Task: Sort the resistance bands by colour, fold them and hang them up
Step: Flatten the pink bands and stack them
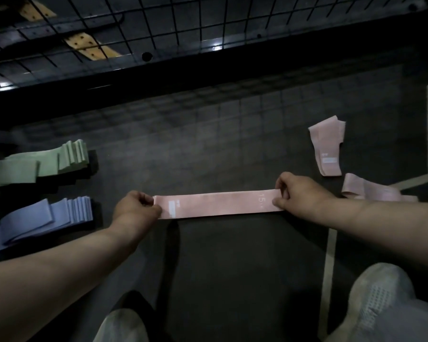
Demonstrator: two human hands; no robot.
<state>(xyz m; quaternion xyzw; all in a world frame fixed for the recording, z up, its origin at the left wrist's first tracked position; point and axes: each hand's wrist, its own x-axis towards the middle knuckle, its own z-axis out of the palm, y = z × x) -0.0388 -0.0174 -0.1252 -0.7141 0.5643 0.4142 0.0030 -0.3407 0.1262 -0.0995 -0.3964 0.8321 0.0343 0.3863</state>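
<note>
The left hand (pixel 136 208) and the right hand (pixel 297 191) are well apart, each pinching one end of a pink band (pixel 218 203) that spans flat between them at the middle of the view, over the dark floor (pixel 208 144). Whether it rests on the floor or hangs just above it is unclear. The largest risk, I judge, lies with the wire rack (pixel 158 25) at 12 o'clock: it is dim and no hook can be picked out, so hanging could go astray. Next, the green stack (pixel 47 164) at 9 o'clock and the blue stack (pixel 47 218) at 8 o'clock fan out loosely, and a knock from the left forearm could spill them. The folded pink band (pixel 328 149) at 2 o'clock and the loose pink band (pixel 371 191) at 3 o'clock could be dragged by the right arm. Smallest is the held band itself: it is elastic, so a slipped pinch may let an end snap across, and uneven ends would skew the fold. As for what is hidden, both stacks run off the left edge, something dark lies under them, the 3 o'clock band is partly covered by the forearm, and the band's print blurs beyond "15".
</note>
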